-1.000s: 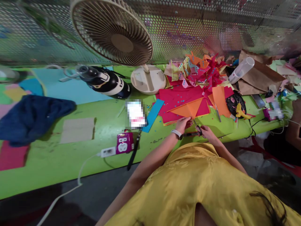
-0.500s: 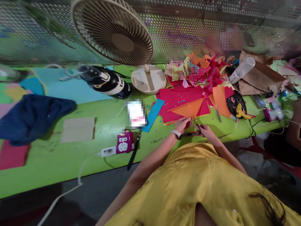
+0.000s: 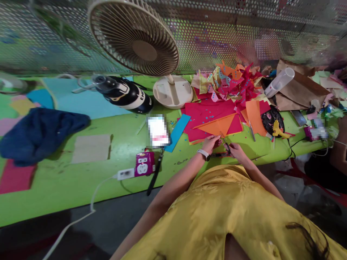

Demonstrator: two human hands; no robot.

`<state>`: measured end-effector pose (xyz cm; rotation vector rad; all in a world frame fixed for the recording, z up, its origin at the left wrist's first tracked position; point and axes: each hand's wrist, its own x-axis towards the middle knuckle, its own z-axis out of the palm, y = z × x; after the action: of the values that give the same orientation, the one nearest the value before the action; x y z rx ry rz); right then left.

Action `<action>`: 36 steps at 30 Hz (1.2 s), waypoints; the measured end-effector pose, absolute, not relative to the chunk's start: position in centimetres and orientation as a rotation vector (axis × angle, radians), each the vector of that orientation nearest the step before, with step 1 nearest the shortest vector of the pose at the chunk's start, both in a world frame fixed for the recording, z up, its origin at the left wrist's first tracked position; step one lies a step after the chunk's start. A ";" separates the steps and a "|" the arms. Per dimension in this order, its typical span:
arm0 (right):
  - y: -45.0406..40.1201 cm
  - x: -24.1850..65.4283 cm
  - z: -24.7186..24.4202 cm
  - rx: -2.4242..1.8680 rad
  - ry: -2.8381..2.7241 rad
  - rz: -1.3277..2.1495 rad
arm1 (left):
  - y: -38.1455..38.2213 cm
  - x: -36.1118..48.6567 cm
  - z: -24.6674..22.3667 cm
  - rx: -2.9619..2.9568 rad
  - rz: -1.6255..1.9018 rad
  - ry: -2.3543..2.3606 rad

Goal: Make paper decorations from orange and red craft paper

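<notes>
My left hand (image 3: pixel 212 144), with a watch on the wrist, pinches the near corner of a folded orange paper (image 3: pixel 217 125) at the table's front edge. My right hand (image 3: pixel 236 151) is closed on the handles of small dark scissors (image 3: pixel 227 146), whose blades point away from me toward the orange paper. Beneath the orange paper lie red sheets (image 3: pixel 200 112). A dark and red item (image 3: pixel 217 154) rests on the table just below my hands; it is partly hidden.
A fan (image 3: pixel 144 50), a black bottle (image 3: pixel 130 94), a lit phone (image 3: pixel 158 130) and a purple socket block (image 3: pixel 144 163) stand left. Cut paper scraps (image 3: pixel 230 81) are heaped behind. A yellow glue gun (image 3: pixel 278 129) lies right. A person's arm (image 3: pixel 342 139) shows at far right.
The scissors' blades have shifted slightly at the orange paper. My hands stay nearly in place, while the view has moved a little to the left.
</notes>
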<state>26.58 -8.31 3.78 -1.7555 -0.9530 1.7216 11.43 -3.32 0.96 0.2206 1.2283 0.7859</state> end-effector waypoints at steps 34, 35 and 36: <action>-7.6 26.5 3.9 -1.702 -0.929 1.722 | -3.8 11.1 1.6 0.214 0.838 1.313; -7.5 26.4 3.9 -1.703 -0.932 1.712 | -3.8 11.0 1.6 0.217 0.839 1.313; -7.5 26.4 3.9 -1.706 -0.936 1.707 | -3.8 11.0 1.6 0.220 0.841 1.312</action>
<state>26.39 -7.47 3.93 -1.7055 -0.9358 1.7070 11.02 -3.82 1.61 0.2197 1.3119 0.8406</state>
